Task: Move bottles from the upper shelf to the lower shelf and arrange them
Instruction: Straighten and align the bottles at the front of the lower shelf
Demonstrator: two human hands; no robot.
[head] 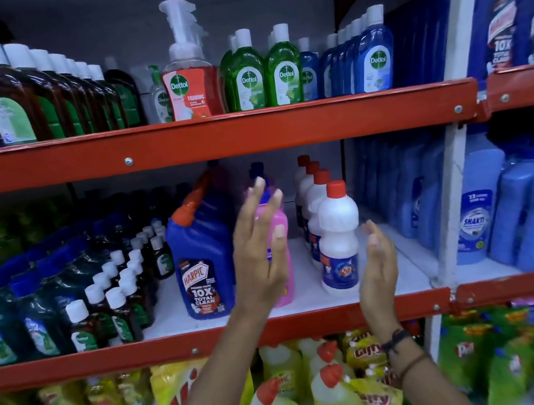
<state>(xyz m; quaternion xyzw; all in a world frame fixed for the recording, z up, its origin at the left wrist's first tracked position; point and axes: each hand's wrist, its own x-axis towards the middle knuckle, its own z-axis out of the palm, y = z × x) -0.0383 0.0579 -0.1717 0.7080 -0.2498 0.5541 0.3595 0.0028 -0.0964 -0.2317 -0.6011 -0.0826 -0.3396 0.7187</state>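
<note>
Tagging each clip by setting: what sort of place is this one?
Most likely a shop's cleaning-products aisle: red shelving packed with rows of identical Dettol bottles, Harpic toilet cleaner and white bleach-style bottles, front-facing like retail stock.

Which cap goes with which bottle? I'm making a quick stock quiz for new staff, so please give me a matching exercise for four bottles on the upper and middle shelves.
Bottles:
1. blue Harpic bottle
2. white bottle at the front of its row
3. pink bottle behind the left hand
4. green Dettol bottle

Caps:
A. white cap
B. dark blue cap
C. orange angled cap
D. red cap

Pairs: 1-C, 2-D, 3-B, 4-A
</note>
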